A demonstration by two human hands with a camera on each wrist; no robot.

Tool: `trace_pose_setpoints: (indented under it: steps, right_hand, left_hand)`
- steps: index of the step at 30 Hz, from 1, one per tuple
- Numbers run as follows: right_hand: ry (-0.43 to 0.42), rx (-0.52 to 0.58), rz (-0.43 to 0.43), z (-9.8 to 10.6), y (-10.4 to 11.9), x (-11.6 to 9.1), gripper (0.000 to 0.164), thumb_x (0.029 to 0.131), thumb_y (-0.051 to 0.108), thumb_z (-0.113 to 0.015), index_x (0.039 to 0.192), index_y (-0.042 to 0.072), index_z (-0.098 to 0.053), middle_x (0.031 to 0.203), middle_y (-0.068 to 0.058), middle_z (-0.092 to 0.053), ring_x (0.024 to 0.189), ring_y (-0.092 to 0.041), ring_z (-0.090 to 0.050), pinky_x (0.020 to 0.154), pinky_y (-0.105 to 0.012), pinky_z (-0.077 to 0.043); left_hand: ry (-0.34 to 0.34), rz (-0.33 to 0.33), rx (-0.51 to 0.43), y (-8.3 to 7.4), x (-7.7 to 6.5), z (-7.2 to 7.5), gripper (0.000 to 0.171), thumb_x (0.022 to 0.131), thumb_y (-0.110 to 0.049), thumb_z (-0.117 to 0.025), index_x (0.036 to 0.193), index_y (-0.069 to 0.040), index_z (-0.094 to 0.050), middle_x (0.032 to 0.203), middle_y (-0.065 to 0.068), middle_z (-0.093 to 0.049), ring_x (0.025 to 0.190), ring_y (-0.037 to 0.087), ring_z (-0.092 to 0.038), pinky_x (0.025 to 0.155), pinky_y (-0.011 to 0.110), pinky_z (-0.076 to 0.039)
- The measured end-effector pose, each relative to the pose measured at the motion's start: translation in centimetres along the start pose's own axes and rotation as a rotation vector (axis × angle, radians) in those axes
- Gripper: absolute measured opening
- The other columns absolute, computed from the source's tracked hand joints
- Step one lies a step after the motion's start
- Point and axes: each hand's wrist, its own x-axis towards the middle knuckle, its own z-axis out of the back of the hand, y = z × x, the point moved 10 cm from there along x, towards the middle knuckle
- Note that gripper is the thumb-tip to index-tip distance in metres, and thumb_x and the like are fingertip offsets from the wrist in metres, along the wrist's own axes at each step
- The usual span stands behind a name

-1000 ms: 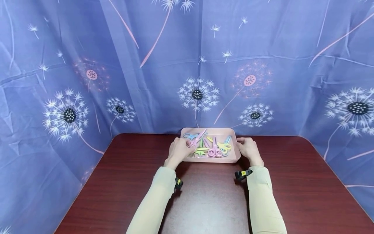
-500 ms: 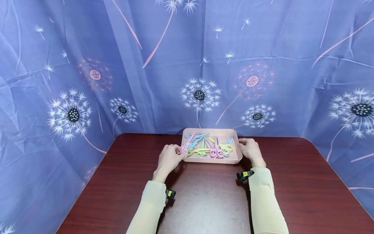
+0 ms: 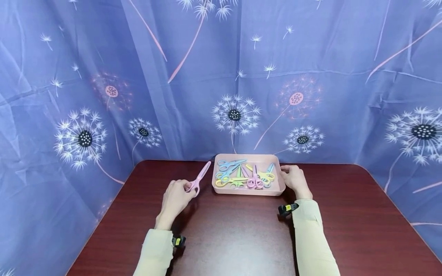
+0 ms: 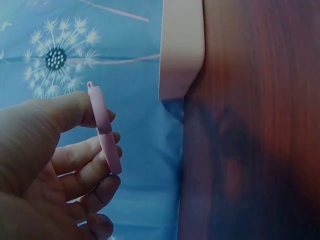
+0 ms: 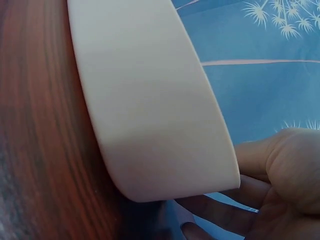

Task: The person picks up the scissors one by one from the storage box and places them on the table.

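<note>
My left hand (image 3: 174, 200) pinches the handle loops of pink scissors (image 3: 200, 179), held off to the left of the pink tray (image 3: 250, 192) with the blades pointing away. In the left wrist view, thumb and fingers grip the scissors (image 4: 102, 115) edge-on, and the tray's corner (image 4: 182, 55) shows beyond. My right hand (image 3: 296, 182) holds the right end of the tray, its thumb at the rim in the right wrist view. Inside the tray lie blue scissors (image 3: 226, 174), pink-purple scissors (image 3: 254, 181), yellow scissors (image 3: 266, 176) and several others, partly overlapping.
The dark red wooden table (image 3: 228, 237) extends toward me and to both sides. A blue curtain (image 3: 193, 99) with dandelion prints hangs right behind the table's far edge and along both sides. Each wrist carries a small black camera.
My left hand has lifted the pink scissors out of the tray and moved left and toward me with them. The right hand stays at the tray's right end.
</note>
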Motion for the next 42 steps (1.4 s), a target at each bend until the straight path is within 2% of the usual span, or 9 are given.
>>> trace_pose_setpoints:
  steps: [7,15,23,32,42]
  right_hand:
    - [-0.021,-0.002,0.016,0.1,0.4,0.2,0.034,0.098,0.012,-0.053,0.126,-0.005,-0.061,0.125,-0.026,-0.06,0.115,-0.043,-0.054,0.091,-0.052,-0.046]
    - [-0.004,0.004,0.001,-0.2,0.4,0.1,0.035,0.099,0.014,-0.052,0.127,-0.004,-0.061,0.127,-0.026,-0.059,0.117,-0.043,-0.053,0.092,-0.052,-0.045]
    - [-0.008,-0.002,0.013,-0.1,0.5,0.0,0.035,0.098,0.013,-0.053,0.127,-0.005,-0.061,0.127,-0.026,-0.058,0.118,-0.044,-0.052,0.094,-0.053,-0.044]
    - [-0.012,-0.015,0.017,0.0,0.5,-0.1,0.035,0.097,0.012,-0.052,0.127,-0.005,-0.06,0.127,-0.028,-0.057,0.119,-0.045,-0.051,0.095,-0.054,-0.042]
    - [-0.007,-0.021,0.005,0.0,0.3,-0.3,0.036,0.099,0.013,-0.053,0.129,-0.005,-0.059,0.128,-0.028,-0.057,0.117,-0.045,-0.052,0.093,-0.053,-0.044]
  left_hand:
    - [0.011,0.041,0.025,2.1,-1.8,1.7,0.018,0.074,-0.027,-0.076,0.087,-0.015,-0.073,0.083,0.0,-0.066,0.084,0.024,-0.058,0.069,0.047,-0.049]
    - [0.074,0.088,0.061,4.6,-3.7,2.5,0.016,0.073,-0.024,-0.075,0.086,-0.016,-0.073,0.078,-0.001,-0.062,0.078,0.021,-0.056,0.062,0.045,-0.047]
    - [0.218,0.178,0.054,7.1,-4.8,2.4,0.016,0.073,-0.024,-0.077,0.084,-0.014,-0.071,0.067,-0.006,-0.056,0.062,0.014,-0.051,0.055,0.035,-0.04]
    - [0.332,0.169,0.137,7.8,-5.6,2.0,0.016,0.074,-0.024,-0.079,0.075,-0.016,-0.065,0.065,-0.003,-0.055,0.061,0.017,-0.049,0.055,0.037,-0.039]
    - [0.346,0.241,0.207,9.2,-5.8,3.1,0.017,0.073,-0.025,-0.076,0.07,-0.015,-0.062,0.065,0.0,-0.056,0.064,0.022,-0.052,0.056,0.042,-0.041]
